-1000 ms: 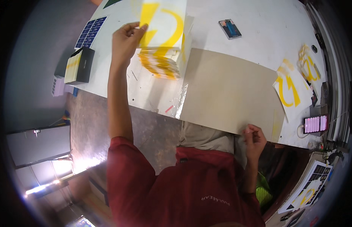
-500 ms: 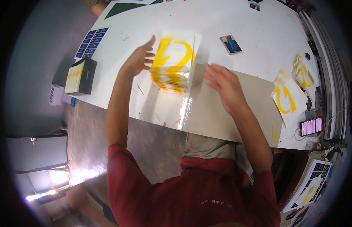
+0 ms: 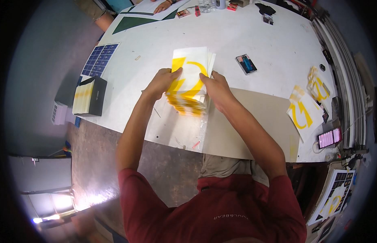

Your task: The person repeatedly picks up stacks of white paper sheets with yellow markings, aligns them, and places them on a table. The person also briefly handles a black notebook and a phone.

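Two hands grip one stack of yellow-printed sheets at frame centre.

Both the left hand (image 3: 162,81) and the right hand (image 3: 216,87) are clamped on the stack of sheets (image 3: 190,83), held tilted above the white counter (image 3: 253,36), over a clear plastic sheet (image 3: 178,129) beside a beige board (image 3: 253,121). A black box (image 3: 91,96) sits at left, loose yellow-printed sheets (image 3: 304,113) at right, and a small card packet (image 3: 246,64) lies upper right of the stack.

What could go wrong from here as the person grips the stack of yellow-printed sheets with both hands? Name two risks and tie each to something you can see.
1. The left hand and right hand grip only the stack of sheets at its sides, and its lower edges look fanned, so sheets might slip out.
2. The stack sits over a clear plastic sheet reaching the table edge; loose sheets could slide off onto the floor.
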Action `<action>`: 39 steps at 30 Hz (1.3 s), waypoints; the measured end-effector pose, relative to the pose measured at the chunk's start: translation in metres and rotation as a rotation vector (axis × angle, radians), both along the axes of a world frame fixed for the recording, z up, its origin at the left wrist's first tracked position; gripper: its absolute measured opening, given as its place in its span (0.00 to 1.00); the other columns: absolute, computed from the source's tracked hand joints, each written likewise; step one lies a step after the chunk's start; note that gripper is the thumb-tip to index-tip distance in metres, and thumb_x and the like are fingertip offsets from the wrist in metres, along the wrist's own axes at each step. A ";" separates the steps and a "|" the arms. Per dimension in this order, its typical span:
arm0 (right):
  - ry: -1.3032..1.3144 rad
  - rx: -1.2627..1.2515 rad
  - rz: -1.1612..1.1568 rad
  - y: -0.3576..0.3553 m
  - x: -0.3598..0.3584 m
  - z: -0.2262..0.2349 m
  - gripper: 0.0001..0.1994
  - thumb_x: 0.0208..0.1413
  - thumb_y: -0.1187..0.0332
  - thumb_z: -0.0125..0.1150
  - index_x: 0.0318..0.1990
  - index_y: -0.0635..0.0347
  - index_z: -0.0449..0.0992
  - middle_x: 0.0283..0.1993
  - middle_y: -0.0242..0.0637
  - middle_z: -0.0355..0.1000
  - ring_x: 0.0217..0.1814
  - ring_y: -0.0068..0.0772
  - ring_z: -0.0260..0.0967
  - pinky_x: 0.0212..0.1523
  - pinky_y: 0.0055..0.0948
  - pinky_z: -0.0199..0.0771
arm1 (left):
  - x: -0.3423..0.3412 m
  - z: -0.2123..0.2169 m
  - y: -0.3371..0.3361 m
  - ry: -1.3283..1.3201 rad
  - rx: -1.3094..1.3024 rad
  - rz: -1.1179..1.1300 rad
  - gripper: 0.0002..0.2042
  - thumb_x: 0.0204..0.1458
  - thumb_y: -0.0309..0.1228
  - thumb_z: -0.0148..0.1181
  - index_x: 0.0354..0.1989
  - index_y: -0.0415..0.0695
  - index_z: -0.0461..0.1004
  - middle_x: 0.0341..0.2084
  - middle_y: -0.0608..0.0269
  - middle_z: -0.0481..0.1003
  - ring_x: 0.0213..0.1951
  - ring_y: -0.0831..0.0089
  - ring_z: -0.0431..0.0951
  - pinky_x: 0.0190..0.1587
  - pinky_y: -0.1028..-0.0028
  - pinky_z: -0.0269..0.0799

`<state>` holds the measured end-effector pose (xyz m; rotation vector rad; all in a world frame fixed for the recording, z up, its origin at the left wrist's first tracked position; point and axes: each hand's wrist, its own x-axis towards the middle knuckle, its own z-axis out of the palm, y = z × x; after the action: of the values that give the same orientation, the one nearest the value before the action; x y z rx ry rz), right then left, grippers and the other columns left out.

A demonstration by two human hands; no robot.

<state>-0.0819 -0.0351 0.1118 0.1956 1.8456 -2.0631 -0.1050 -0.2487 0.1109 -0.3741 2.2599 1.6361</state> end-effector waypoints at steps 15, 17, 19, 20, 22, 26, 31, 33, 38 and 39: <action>0.318 -0.224 -0.186 0.050 0.049 -0.018 0.31 0.64 0.72 0.63 0.71 0.70 0.57 0.59 0.46 0.74 0.58 0.35 0.74 0.60 0.33 0.73 | 0.041 0.073 0.055 0.324 -0.154 -0.197 0.14 0.62 0.33 0.64 0.48 0.34 0.77 0.35 0.55 0.81 0.33 0.73 0.81 0.38 0.72 0.76; 0.567 0.121 -0.327 0.094 0.066 -0.020 0.42 0.57 0.72 0.70 0.74 0.69 0.50 0.62 0.47 0.72 0.61 0.44 0.73 0.64 0.38 0.70 | 0.053 0.091 0.085 0.462 -0.441 -0.396 0.12 0.61 0.33 0.64 0.45 0.36 0.78 0.33 0.52 0.81 0.32 0.69 0.81 0.38 0.69 0.76; 0.860 0.481 -0.386 0.142 0.079 0.001 0.50 0.48 0.73 0.76 0.76 0.67 0.48 0.61 0.49 0.72 0.63 0.48 0.72 0.68 0.41 0.66 | 0.065 0.092 0.113 0.684 -0.516 -0.621 0.11 0.57 0.29 0.65 0.44 0.37 0.77 0.35 0.41 0.79 0.36 0.47 0.81 0.40 0.59 0.76; 0.941 0.573 -0.347 0.163 0.090 0.021 0.51 0.46 0.73 0.77 0.76 0.66 0.49 0.60 0.48 0.73 0.64 0.46 0.71 0.70 0.41 0.63 | 0.071 0.088 0.127 0.705 -0.534 -0.715 0.11 0.55 0.28 0.64 0.44 0.37 0.77 0.34 0.42 0.79 0.38 0.47 0.81 0.40 0.58 0.76; 0.934 0.613 -0.185 0.196 0.101 0.032 0.51 0.42 0.74 0.78 0.75 0.64 0.54 0.58 0.47 0.75 0.64 0.46 0.71 0.70 0.41 0.63 | 0.083 0.076 0.158 0.820 -0.607 -0.885 0.13 0.49 0.24 0.64 0.44 0.36 0.75 0.33 0.48 0.79 0.36 0.49 0.81 0.40 0.56 0.77; 0.745 0.460 0.023 0.265 0.115 -0.008 0.40 0.40 0.74 0.76 0.66 0.61 0.68 0.55 0.45 0.77 0.62 0.47 0.73 0.65 0.39 0.68 | 0.091 0.066 0.236 0.948 -0.700 -1.082 0.21 0.40 0.22 0.64 0.47 0.35 0.75 0.34 0.54 0.78 0.37 0.55 0.81 0.39 0.60 0.78; 0.599 0.514 -0.149 0.308 0.144 -0.089 0.28 0.41 0.75 0.74 0.55 0.64 0.76 0.54 0.46 0.77 0.60 0.46 0.74 0.63 0.38 0.69 | 0.084 -0.004 0.285 0.881 -0.574 -1.139 0.30 0.47 0.30 0.68 0.61 0.34 0.70 0.44 0.48 0.78 0.46 0.53 0.79 0.50 0.58 0.75; 0.638 0.441 -0.147 0.307 0.144 -0.094 0.26 0.44 0.74 0.75 0.54 0.65 0.76 0.54 0.45 0.77 0.61 0.42 0.73 0.65 0.38 0.68 | 0.081 -0.013 0.293 0.893 -0.472 -1.097 0.35 0.48 0.36 0.71 0.65 0.35 0.67 0.48 0.45 0.77 0.50 0.50 0.77 0.56 0.56 0.71; 0.461 0.221 -0.105 0.310 0.150 -0.108 0.28 0.47 0.73 0.75 0.57 0.66 0.74 0.57 0.43 0.77 0.59 0.32 0.75 0.70 0.37 0.65 | 0.055 -0.026 0.233 0.624 -0.078 -0.747 0.52 0.53 0.68 0.57 0.75 0.36 0.54 0.68 0.40 0.63 0.72 0.52 0.60 0.73 0.56 0.52; 0.432 0.188 -0.104 0.309 0.151 -0.108 0.29 0.47 0.73 0.75 0.58 0.66 0.73 0.57 0.44 0.77 0.58 0.31 0.75 0.70 0.37 0.65 | 0.051 -0.050 0.222 0.556 0.076 -0.605 0.54 0.54 0.72 0.51 0.76 0.36 0.51 0.72 0.41 0.58 0.75 0.53 0.56 0.74 0.57 0.49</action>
<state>0.0693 0.2738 0.0042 -0.1215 2.3310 -2.1243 -0.0536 -0.0268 0.0608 0.8054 2.3151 1.5945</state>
